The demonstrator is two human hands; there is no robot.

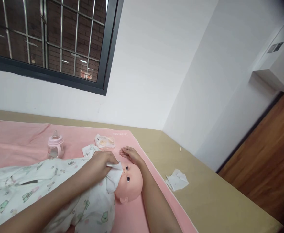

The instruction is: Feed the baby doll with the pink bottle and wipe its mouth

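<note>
A baby doll [129, 181] in a white printed sleepsuit lies on a pink mat [16, 142], head toward the right. My left hand [103, 160] is closed on a white wipe [114, 176] and presses it against the doll's lower face. Beyond the doll's head, my right hand [130, 153] lies flat with its fingers stretched out, touching the top of the head and holding nothing.
A pink baby bottle [55, 144] stands on the mat behind the doll. A clear wipe packet [104, 141] lies near the mat's far edge. A crumpled white tissue [177, 180] rests on the tan surface [205, 181] to the right. Walls and a barred window are behind.
</note>
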